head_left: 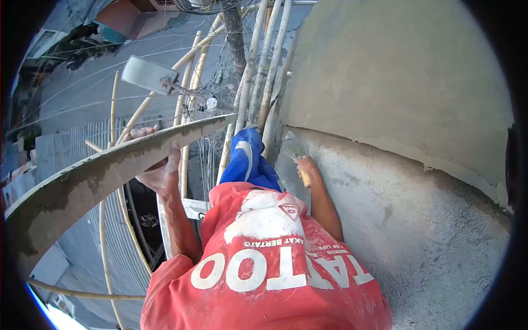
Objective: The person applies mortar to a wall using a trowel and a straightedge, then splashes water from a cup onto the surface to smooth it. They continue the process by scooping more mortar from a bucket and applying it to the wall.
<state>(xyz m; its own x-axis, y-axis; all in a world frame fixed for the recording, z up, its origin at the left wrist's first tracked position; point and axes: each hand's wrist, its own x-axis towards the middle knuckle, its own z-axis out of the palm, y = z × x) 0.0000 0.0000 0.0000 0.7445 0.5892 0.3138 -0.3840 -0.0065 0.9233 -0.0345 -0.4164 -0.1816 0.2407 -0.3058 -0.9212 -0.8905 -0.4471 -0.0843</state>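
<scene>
A long, mortar-stained straightedge board [110, 169] runs from the lower left up to the centre. My left hand [159, 165] is wrapped round it, fingers over its upper edge and palm below. In my right hand [308, 168] is a trowel [294, 144], gripped by its yellowish handle, with its grey blade pointing away from me and close to the wall. On the right, the wall has a smooth, damp-looking plaster layer [401, 71] with a ragged edge, beside a rougher pale grey surface [374, 203].
Bamboo poles [267, 60] stand ahead, near a utility pole [234, 36] with tangled wires. A street lamp [148, 74] juts out at the left. Below lie a street and a corrugated roof [82, 148]. More bamboo [129, 220] crosses the left side.
</scene>
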